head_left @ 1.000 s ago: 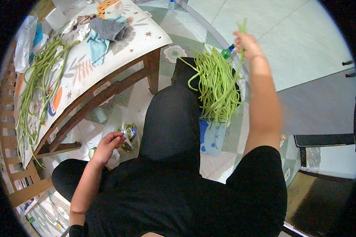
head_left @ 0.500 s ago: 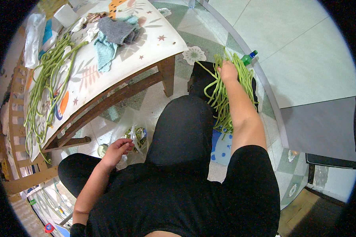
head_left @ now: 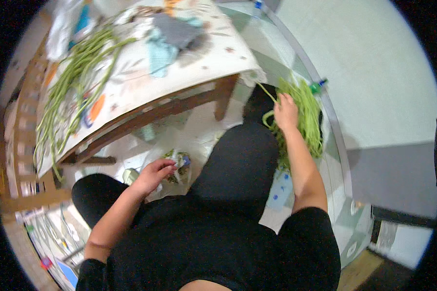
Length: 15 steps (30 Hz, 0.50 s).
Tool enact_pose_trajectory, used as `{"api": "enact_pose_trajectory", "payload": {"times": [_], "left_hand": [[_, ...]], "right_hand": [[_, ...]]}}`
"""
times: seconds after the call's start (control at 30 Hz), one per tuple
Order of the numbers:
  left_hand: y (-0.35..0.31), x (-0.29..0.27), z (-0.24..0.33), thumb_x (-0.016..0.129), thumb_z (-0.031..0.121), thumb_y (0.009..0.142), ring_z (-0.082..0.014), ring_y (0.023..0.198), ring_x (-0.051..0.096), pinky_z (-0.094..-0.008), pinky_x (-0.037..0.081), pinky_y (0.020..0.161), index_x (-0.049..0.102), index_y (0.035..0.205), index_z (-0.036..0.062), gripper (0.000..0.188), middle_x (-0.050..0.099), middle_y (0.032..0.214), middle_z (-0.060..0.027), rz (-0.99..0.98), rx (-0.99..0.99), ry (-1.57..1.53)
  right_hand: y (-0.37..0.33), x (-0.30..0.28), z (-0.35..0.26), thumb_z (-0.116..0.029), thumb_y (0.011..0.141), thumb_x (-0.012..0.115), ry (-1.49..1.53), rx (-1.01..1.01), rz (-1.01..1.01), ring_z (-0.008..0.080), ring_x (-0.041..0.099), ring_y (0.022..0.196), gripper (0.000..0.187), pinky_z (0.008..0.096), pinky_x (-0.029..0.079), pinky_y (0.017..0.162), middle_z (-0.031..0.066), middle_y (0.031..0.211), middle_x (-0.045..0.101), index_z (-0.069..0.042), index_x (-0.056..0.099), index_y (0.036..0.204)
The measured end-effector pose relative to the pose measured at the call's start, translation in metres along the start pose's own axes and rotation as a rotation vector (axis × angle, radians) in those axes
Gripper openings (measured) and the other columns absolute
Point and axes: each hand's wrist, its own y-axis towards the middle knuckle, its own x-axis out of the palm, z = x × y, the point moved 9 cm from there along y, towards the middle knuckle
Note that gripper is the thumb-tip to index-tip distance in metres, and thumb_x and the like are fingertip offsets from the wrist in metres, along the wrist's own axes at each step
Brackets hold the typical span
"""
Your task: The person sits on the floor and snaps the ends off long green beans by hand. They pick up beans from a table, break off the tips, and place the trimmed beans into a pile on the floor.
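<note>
Up at one o'clock, the right hand (head_left: 285, 110) grips the long green beans (head_left: 303, 116); the left hand (head_left: 153, 175) apparently pinches a clear bag (head_left: 179, 162) of trimmings.

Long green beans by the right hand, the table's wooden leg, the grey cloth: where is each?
Long green beans (head_left: 310, 119), head view, middle of the bunch.
Wooden table leg (head_left: 224, 97), head view, mid-leg.
Grey cloth (head_left: 177, 30), head view, its centre.

A wooden worktop (head_left: 179, 104) under a patterned cloth (head_left: 145, 82) stands on pale tiled floor (head_left: 374, 63) (wooden chair (head_left: 26, 160) alongside).
</note>
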Motion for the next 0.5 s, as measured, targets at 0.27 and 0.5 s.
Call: {"api": "enact_pose_trajectory", "payload": {"times": [0.27, 0.5], "left_hand": [[-0.048, -0.052, 0.137, 0.058, 0.013, 0.078, -0.0146, 0.073, 0.056, -0.0265, 0.045, 0.066, 0.059, 0.083, 0.0035, 0.011, 0.059, 0.080, -0.0064, 0.395, 0.709, 0.374], [-0.109, -0.125, 0.196, 0.059, 0.008, 0.075, -0.0152, 0.065, 0.054, -0.0255, 0.043, 0.058, 0.058, 0.078, 0.0038, 0.005, 0.057, 0.073, -0.0067, 0.790, 0.958, 0.541]], "right_hand": [[-0.002, -0.132, -0.205, -0.003, 0.079, 0.051, 0.528, -0.466, 0.097, 0.0181, 0.056, 0.081, 0.018, 0.0270, 0.045, 0.070, 0.0104, 0.091, 0.056, -0.001, 0.056, 0.096], [-0.042, -0.148, -0.350, -0.004, 0.075, 0.055, 0.861, -0.723, -0.257, 0.0216, 0.059, 0.067, 0.013, 0.0270, 0.046, 0.060, 0.0107, 0.077, 0.060, -0.002, 0.060, 0.087]]}}
